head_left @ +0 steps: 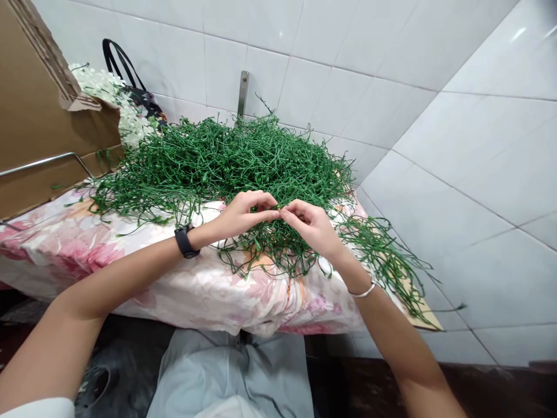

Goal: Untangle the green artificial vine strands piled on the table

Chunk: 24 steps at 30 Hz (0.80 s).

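Observation:
A large tangled heap of thin green plastic stems lies on a table with a pink and white floral cloth. My left hand, with a black watch on the wrist, pinches a green stem at its fingertips. Close against it, my right hand pinches the same small green piece, and a white bangle circles that wrist. Below both hands, a smaller clump of stems spreads over the cloth. The exact shape of the pinched part is too small to tell.
A cardboard box stands at the left, beside white artificial flowers and a black bag. More green stems lie at the table's right end. White tiled walls rise behind and to the right.

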Motion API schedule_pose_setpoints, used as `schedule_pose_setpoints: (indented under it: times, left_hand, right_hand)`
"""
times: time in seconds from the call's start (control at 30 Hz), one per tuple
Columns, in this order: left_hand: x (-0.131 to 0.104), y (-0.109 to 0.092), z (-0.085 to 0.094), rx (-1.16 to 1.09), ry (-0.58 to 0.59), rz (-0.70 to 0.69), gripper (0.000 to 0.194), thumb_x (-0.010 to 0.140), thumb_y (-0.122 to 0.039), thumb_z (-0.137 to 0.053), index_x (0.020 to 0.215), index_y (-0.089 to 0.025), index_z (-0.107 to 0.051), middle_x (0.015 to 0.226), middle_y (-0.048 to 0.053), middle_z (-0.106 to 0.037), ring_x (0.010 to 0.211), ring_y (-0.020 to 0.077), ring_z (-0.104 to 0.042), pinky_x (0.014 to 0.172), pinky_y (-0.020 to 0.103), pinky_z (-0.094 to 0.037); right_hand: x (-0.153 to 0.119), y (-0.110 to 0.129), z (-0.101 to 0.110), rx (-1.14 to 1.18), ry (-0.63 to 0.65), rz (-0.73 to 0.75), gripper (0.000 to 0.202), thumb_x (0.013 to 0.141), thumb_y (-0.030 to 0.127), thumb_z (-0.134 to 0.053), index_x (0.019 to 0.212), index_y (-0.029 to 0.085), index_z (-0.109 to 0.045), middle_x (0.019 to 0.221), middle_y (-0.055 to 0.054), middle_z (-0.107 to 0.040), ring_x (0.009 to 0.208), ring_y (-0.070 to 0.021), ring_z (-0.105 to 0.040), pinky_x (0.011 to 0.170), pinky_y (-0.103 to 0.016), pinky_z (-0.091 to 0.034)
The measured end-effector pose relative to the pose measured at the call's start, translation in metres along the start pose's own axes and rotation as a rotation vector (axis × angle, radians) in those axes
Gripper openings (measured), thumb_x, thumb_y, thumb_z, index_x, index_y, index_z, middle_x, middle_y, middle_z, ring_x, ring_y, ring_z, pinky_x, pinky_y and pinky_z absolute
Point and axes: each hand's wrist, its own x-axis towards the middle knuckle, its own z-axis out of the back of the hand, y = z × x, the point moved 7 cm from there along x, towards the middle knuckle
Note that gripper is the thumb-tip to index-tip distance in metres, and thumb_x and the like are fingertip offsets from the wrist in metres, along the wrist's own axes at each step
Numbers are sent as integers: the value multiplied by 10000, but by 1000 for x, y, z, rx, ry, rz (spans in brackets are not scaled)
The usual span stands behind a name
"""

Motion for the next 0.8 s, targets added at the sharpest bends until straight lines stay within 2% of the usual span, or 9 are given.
schedule_pose_setpoints:
  times: [0.1,0.23,0.33,0.43,0.5,0.6,0.7,0.8]
  left_hand:
    - [1,10,-2,-184,18,111,165,758,-286,-585,777,-122,-600,698,6,-578,663,89,-511,631,219,-392]
    - [3,15,-4,-354,42,167,176,730,-293,-615,750,-118,-610,658,-4,-570,624,74,-504,618,215,-393]
    - [3,17,-3,-412,46,187,204,709,-318,-634,743,-119,-610,648,-7,-568,606,71,-505,604,215,-395]
    - [3,15,-2,-397,52,184,219,695,-328,-647,750,-121,-597,670,-7,-568,619,70,-506,602,210,-399]
    - [3,12,-1,-364,54,167,229,701,-339,-641,749,-122,-585,674,-6,-559,625,70,-499,597,206,-397]
    - [3,10,0,-312,42,128,233,705,-346,-639,740,-125,-572,669,-7,-542,626,72,-485,583,201,-392]
    - [3,7,1,-271,25,81,215,705,-331,-642,743,-129,-577,685,-5,-546,640,74,-485,598,201,-396]
    - [2,3,1,-228,5,50,196,710,-317,-637,731,-129,-584,690,-3,-556,647,74,-486,615,203,-400]
  right_hand:
    - [-6,16,5,-374,-155,285,147,830,282,-475,890,153,-513,588,41,-440,510,-55,-402,502,-197,-344]
    - [-16,31,0,-677,-186,648,113,818,228,-509,901,151,-515,637,14,-528,543,-67,-463,536,-203,-382]
    - [-20,36,-1,-839,-203,779,122,819,207,-509,926,149,-505,678,-16,-560,597,-96,-498,579,-227,-410]
    - [-24,41,-2,-953,-244,836,106,830,186,-487,927,151,-506,703,-40,-582,647,-126,-519,618,-256,-419]
    - [-25,42,-2,-933,-248,824,98,829,188,-489,917,152,-511,707,-44,-589,642,-128,-516,612,-261,-414]
    - [-21,40,1,-739,-224,715,69,836,188,-479,882,156,-519,728,-43,-593,636,-112,-507,606,-251,-407]
    - [-13,31,5,-473,-177,495,86,853,210,-452,847,155,-518,684,-12,-543,579,-83,-457,565,-229,-379]
    - [-5,16,3,-250,-78,249,161,871,265,-417,801,157,-514,611,28,-437,532,-66,-379,521,-214,-333]
